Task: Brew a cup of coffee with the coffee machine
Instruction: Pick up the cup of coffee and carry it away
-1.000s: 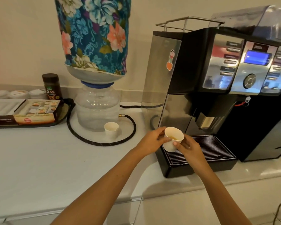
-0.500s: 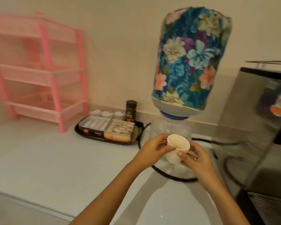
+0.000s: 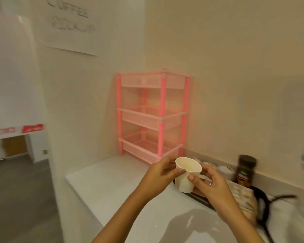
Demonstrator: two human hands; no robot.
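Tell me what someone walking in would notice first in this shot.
Probably the white paper cup, held up mid-frame between the left hand and right hand above the white counter. Next comes the pink three-tier rack, standing in the corner behind it.

We count two hands, a left hand (image 3: 161, 174) and a right hand (image 3: 209, 184), and one paper cup (image 3: 186, 175) between them. One pink rack (image 3: 152, 116) stands on one white desk (image 3: 112, 190); we count three tiers in it. We count one dark jar (image 3: 245, 170), one tray (image 3: 200, 199), one black hose (image 3: 263, 207) and one paper sign (image 3: 70, 23) on the wall. Blur keeps us from counting the tray's contents.
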